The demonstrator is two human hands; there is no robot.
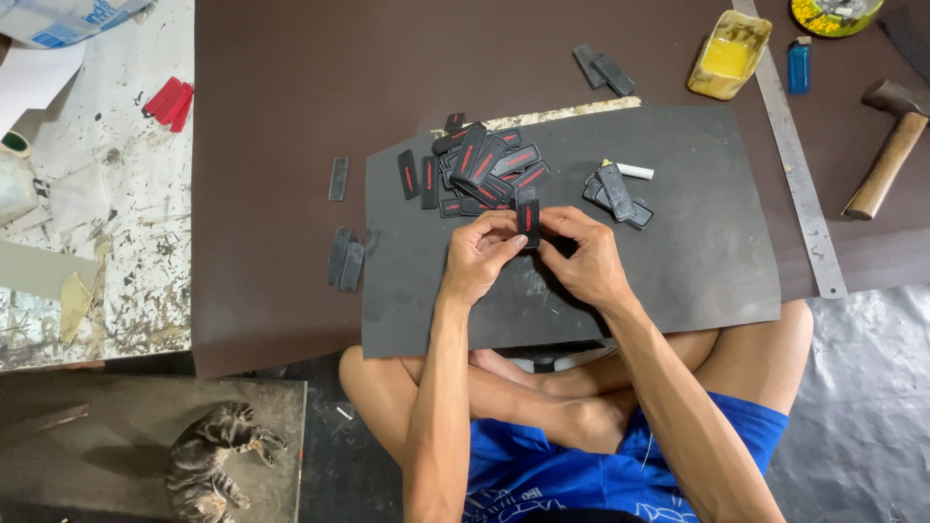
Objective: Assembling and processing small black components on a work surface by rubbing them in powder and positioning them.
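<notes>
Two bare hands meet over one small black tag (528, 221) with red marking, held upright between them just above the dark grey mat (697, 261). Furthest left, on the paint-spattered board (126, 194), lie a few red strips (170, 101). Lower left, a tabby cat (208, 463) lies stretched on the floor. On the brown sheet (281, 116) that covers the desk rest one single black strip (337, 179) and, nearer the person, two overlapping ones (344, 260).

The left hand (480, 257) comes up from the crossed legs with its forearm nearly vertical; its grip is pressed together, thumb and forefinger pinching the tag's left edge, the other fingers curled under. The right hand (581, 257) angles in from the lower right, its grip likewise closed on the tag's right edge and the thumb lying along it.

Just behind the hands sits a loose pile of tags (484, 165), too overlapped to count exactly, well over ten. Right of it lies a small stack of plain black pieces (617, 194), with a white stick (635, 171) beside them. Two more dark pieces (603, 70) lie further back. Toward the right are a yellow tub (728, 56), a blue lighter (798, 66), a long steel ruler (799, 174) and one wooden-handled hammer (886, 150).
</notes>
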